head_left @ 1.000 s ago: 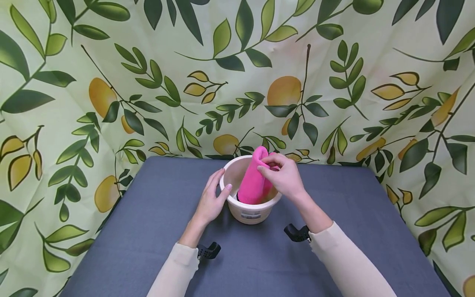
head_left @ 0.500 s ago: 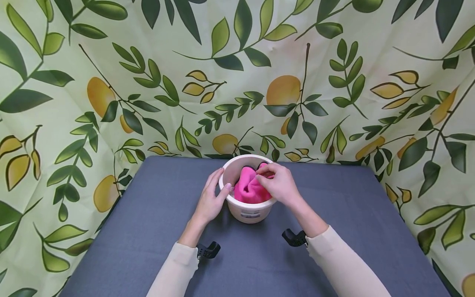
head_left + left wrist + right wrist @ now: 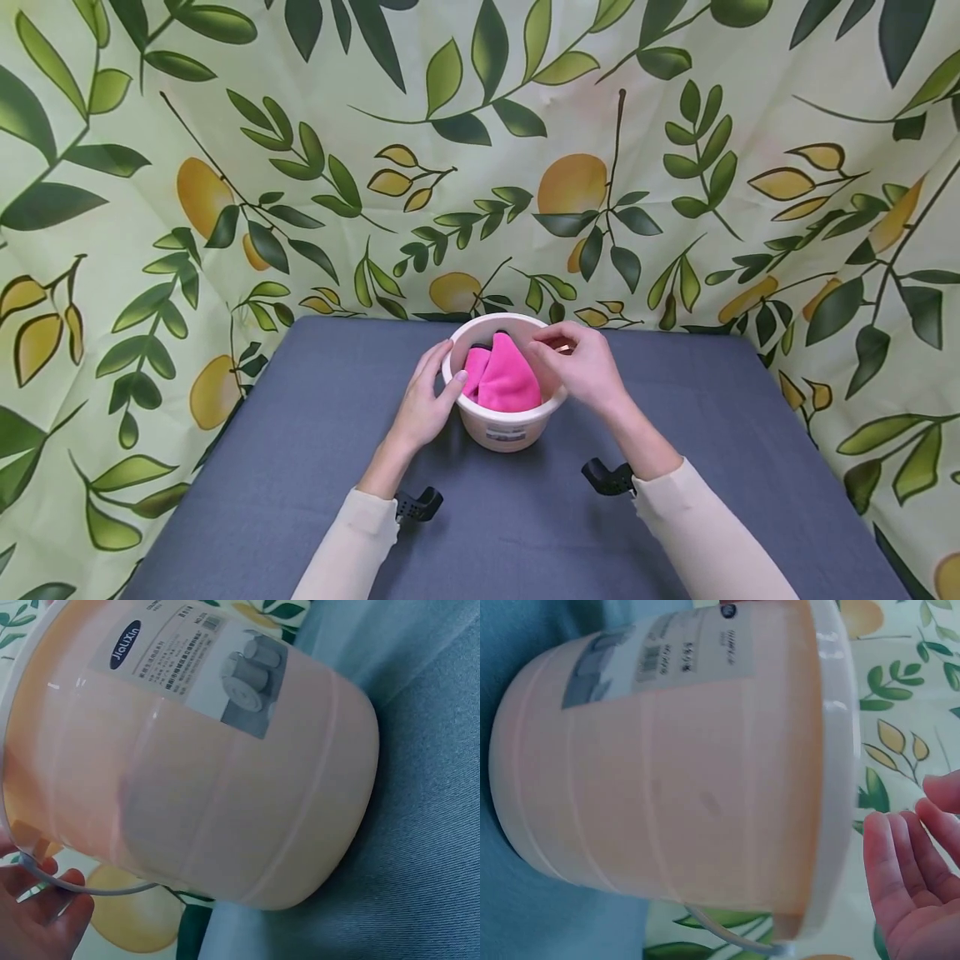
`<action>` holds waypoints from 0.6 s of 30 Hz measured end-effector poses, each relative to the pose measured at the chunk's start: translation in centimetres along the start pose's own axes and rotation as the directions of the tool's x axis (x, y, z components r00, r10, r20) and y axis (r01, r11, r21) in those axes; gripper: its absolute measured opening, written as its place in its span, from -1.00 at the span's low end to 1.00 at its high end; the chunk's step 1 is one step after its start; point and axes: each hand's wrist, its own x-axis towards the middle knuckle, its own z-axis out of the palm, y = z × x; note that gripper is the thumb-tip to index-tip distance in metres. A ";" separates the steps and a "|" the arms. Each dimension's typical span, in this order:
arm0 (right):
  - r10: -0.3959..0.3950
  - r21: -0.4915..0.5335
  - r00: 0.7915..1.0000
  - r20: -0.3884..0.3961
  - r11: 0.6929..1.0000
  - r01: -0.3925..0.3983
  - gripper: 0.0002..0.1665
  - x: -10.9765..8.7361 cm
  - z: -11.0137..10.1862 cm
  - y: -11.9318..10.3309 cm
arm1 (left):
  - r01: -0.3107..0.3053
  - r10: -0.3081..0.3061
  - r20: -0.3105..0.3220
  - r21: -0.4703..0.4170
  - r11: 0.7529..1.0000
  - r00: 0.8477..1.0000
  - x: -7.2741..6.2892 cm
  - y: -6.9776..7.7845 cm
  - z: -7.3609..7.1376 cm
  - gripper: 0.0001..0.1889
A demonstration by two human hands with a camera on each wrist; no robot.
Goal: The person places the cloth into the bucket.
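A pale pink plastic bucket (image 3: 504,437) stands on the dark table, with a pink soft cloth item (image 3: 512,377) folded inside it; a dark edge shows at its top. My left hand (image 3: 424,405) holds the bucket's left rim, thumb over the top, and in the left wrist view its fingers lie by the rim and the wire handle (image 3: 112,891). Above the right side of the rim hovers my right hand (image 3: 583,365), fingers bent toward the thumb. Nothing is between those fingers in the right wrist view, where the hand (image 3: 919,877) is apart from the bucket.
A label (image 3: 238,679) is stuck on the bucket's front wall. The blue-grey table (image 3: 337,383) runs up to a hanging cloth backdrop (image 3: 480,167) with leaves and fruit. Black wrist mounts (image 3: 420,505) hang below both forearms.
The pink cloth item, pinched upright by my right hand a second ago, has dropped down into the bucket. My right hand has let go and drawn slightly right. My left hand stays put.
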 end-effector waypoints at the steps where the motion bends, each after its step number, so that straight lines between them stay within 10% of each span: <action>1: -0.011 -0.005 1.000 -0.005 1.000 0.011 -0.79 -0.1 -0.3 0.0 | 0.000 0.000 0.005 0.003 1.000 1.000 0.0 0.1 0.0 -0.34; 18: -0.198 -0.234 0.966 -0.166 0.959 0.157 -0.74 -3.1 -3.3 3.4 | -0.026 0.016 0.046 0.232 0.972 0.999 -1.1 1.5 -2.6 -0.32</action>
